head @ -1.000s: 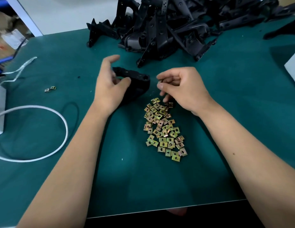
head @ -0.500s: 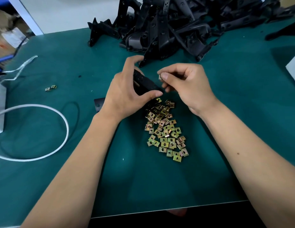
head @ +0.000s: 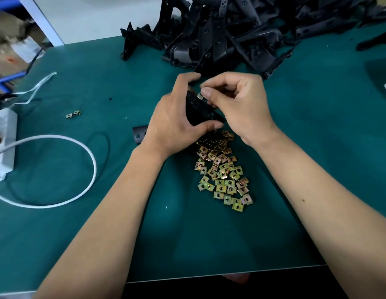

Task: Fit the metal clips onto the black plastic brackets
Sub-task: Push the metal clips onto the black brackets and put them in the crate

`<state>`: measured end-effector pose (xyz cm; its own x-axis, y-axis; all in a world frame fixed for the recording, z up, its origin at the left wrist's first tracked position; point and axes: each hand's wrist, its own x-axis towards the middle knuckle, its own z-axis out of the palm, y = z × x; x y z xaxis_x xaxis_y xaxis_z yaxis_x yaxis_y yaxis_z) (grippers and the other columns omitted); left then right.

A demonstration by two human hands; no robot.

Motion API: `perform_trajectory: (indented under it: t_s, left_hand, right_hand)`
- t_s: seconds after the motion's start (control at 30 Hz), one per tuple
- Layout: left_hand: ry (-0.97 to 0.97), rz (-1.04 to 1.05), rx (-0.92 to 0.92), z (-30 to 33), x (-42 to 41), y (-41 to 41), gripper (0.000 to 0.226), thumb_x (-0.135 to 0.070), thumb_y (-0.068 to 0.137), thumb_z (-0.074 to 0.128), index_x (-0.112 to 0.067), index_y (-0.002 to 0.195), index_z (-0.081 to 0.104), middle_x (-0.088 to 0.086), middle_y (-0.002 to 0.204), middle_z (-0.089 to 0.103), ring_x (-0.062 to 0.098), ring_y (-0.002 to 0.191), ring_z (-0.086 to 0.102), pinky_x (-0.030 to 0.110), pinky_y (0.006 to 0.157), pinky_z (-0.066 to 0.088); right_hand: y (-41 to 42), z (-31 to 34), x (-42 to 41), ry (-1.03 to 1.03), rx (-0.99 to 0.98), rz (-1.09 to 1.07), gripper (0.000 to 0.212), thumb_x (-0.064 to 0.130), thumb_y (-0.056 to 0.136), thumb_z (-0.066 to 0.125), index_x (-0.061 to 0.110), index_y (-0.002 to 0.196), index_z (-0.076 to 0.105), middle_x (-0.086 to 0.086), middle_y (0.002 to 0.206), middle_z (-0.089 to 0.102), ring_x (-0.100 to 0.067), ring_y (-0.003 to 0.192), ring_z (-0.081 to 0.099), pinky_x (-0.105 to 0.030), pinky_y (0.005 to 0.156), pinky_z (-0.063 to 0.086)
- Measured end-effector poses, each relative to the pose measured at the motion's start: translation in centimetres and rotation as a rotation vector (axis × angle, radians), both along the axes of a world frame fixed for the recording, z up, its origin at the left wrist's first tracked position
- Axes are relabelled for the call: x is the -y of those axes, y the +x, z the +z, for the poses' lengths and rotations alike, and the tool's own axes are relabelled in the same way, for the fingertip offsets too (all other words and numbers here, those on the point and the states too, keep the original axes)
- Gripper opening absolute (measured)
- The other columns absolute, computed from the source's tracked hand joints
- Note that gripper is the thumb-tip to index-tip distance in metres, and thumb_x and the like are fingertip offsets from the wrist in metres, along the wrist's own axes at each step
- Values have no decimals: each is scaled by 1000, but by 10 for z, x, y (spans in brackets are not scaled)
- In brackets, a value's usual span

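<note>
The left hand [head: 174,124] grips a black plastic bracket [head: 198,110] above the green counter [head: 209,244], fingers curled round it. The right hand [head: 237,102] pinches a metal clip [head: 200,96] against the bracket's upper edge. Loose clips [head: 223,169] lie heaped just below the hands, more brackets [head: 231,33] piled behind.

Light was even and moderately bright from overhead; the arms cast soft shadows on the green mat [head: 209,244]. Wide-angle distortion bent the edges, and the upper left corner was blurred
</note>
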<state>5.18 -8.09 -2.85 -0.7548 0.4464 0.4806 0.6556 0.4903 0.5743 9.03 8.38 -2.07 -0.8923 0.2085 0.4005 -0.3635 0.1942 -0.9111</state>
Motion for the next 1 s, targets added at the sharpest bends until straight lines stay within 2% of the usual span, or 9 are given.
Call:
perform_trajectory:
  t_s: [0.13,0.33,0.53,0.67,0.73,0.83,1.0]
  left_hand:
    - [-8,2,-7,0,0,0,94,-60,67,87,-20,140,43,-14,98,65,8,87,66,29,81,54]
    - [0,-12,-14,0,-1,1,93,-58,68,87,-17,140,44,-14,100,66,9,90,67,31,83,54]
    - [6,-18,7,1,-1,2,93,-57,69,88,-17,140,43,-12,102,68,9,92,68,34,83,55]
    - [8,-15,17,2,-1,3,93,-55,68,89,-17,140,43,-9,99,68,10,89,68,37,81,55]
    - [5,-15,21,3,-1,3,93,-55,68,89,-17,140,43,-8,98,68,12,87,68,39,80,55]
    - [0,-13,27,3,-2,3,94,-55,68,89,-17,141,43,-8,97,68,12,87,68,39,80,56]
    - [10,-9,29,2,-2,3,93,-55,68,90,-17,139,43,-8,100,70,11,91,69,39,81,55]
  right_hand:
    - [1,0,0,13,-3,1,13,9,88,77,22,91,80,5,84,78,-9,80,74,-22,74,56]
    - [0,0,4,-4,8,-38,13,10,87,78,23,90,80,5,83,78,-11,82,75,-29,77,60]
    - [1,0,7,-29,1,-58,13,9,87,78,22,90,79,5,81,78,-9,77,75,-25,69,59]
    - [2,1,6,-8,4,-53,14,10,86,78,23,88,79,6,83,78,-12,82,76,-33,76,63]
    - [2,1,5,2,17,-38,13,11,87,79,23,88,79,6,83,78,-13,83,76,-34,74,63]
    - [2,1,4,19,29,-32,13,12,87,78,24,88,80,5,84,78,-13,82,75,-32,65,62]
    - [4,4,3,89,18,-36,12,12,88,79,24,88,79,9,83,78,-7,80,74,-24,68,59]
